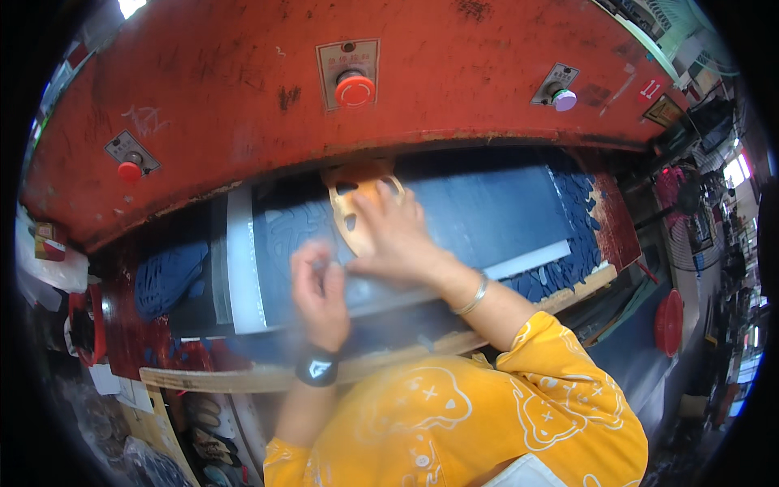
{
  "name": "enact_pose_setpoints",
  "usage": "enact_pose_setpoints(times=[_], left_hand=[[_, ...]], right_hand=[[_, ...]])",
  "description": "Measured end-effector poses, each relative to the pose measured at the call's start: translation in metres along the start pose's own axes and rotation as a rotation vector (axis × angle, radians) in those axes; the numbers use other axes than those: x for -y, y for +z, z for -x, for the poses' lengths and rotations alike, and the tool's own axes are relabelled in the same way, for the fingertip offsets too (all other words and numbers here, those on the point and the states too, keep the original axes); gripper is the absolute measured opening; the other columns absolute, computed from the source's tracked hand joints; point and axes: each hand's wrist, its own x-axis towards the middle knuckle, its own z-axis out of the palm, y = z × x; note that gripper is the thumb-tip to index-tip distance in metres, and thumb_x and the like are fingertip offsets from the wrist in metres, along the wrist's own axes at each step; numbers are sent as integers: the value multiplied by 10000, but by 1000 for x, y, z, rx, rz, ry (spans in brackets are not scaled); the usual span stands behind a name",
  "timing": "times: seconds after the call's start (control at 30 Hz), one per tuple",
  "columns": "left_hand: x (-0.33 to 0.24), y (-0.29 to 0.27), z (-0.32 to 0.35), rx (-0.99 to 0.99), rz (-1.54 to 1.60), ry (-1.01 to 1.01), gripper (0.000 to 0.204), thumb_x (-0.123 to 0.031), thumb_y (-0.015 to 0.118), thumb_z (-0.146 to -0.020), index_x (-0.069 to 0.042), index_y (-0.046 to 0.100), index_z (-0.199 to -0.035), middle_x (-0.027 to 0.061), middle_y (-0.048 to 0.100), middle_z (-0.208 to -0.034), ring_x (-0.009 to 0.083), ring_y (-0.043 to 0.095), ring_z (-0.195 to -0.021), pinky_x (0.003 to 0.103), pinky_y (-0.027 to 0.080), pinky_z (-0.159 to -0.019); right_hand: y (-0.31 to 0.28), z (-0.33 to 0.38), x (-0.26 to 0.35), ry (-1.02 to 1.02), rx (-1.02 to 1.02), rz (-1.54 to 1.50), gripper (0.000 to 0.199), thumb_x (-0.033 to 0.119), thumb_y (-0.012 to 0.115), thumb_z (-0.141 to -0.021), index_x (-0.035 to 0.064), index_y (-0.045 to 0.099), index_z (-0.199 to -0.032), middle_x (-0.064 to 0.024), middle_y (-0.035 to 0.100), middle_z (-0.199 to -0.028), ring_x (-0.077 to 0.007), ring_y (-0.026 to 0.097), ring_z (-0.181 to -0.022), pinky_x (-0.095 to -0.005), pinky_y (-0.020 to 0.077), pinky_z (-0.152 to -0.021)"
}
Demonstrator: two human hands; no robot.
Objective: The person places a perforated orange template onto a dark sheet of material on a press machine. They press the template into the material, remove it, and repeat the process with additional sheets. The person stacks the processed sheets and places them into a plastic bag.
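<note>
A yellow-orange, sole-shaped cutting die [345, 223] with holes in it rests on a dark blue sheet [479, 215]. My right hand [398, 239] is closed over the die's right side, fingers on its far part and thumb towards its near end. Just left of the die hovers my left hand [319, 292], blurred by motion. Its fingers are loosely curled, the thumb stands apart, and I see nothing in it. Curved cut lines mark the sheet beyond that hand. A white board [246, 268] shows along the sheet's left and near right edges.
The red press beam [243, 97] spans the far side, carrying a red push button [355, 89] and smaller knobs. Blue cut pieces [172, 276] lie at left, blue offcuts [578, 227] at right. A wooden rail [243, 379] borders the near edge. A red basket [669, 322] stands right.
</note>
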Motion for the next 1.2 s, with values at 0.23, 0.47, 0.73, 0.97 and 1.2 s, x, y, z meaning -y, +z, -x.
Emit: enact_pose_setpoints(times=[0.23, 0.47, 0.73, 0.97, 1.2], left_hand=[[14, 17, 38, 161, 116, -35, 857, -438, 501, -949, 23, 60, -1522, 206, 133, -1583, 316, 187, -1452, 426, 164, -1169], [4, -5, 80, 377, -825, 192, 889, -669, 444, -888, -3, 310, -1462, 247, 276, -1519, 386, 223, -1430, 556, 89, -1147], [-1, -8, 92, 266, -1028, 175, 801, -378, 729, -778, 43, 398, -1374, 267, 376, -1444, 416, 252, -1405, 563, 138, -1149], [-3, -13, 63, 422, -696, 312, 581, -251, 787, -721, -71, 579, -1233, 118, 652, -1133, 288, 606, -868, 384, 450, -818], [6, 4, 26, 489, -584, 345, 370, -193, 778, -723, -60, 667, -1050, 106, 678, -1036, 310, 608, -868, 382, 479, -766]], right_hand=[[4, 65, 19, 131, -44, -256, 852, 392, 781, -575, 192, 519, -1360, -289, 310, -1472, -539, 323, -1250, -570, 286, -1059], [-7, 108, 6, 87, -108, -1142, 853, 267, 795, -667, 47, 450, -1415, -254, 273, -1518, -329, 393, -1329, -404, 341, -1083], [-30, 131, -23, 173, -149, -1612, 823, 145, 743, -742, -23, 359, -1450, -104, 555, -1271, -101, 570, -971, -229, 483, -778], [-36, 115, -41, 199, -94, -220, 727, 309, 769, -626, 98, 593, -1299, -242, 388, -1458, -383, 423, -1292, -433, 356, -1073], [-39, 87, -48, 189, 27, 47, 720, 335, 771, -637, 206, 550, -1310, -208, 366, -1468, -534, 315, -1292, -534, 296, -1075]])
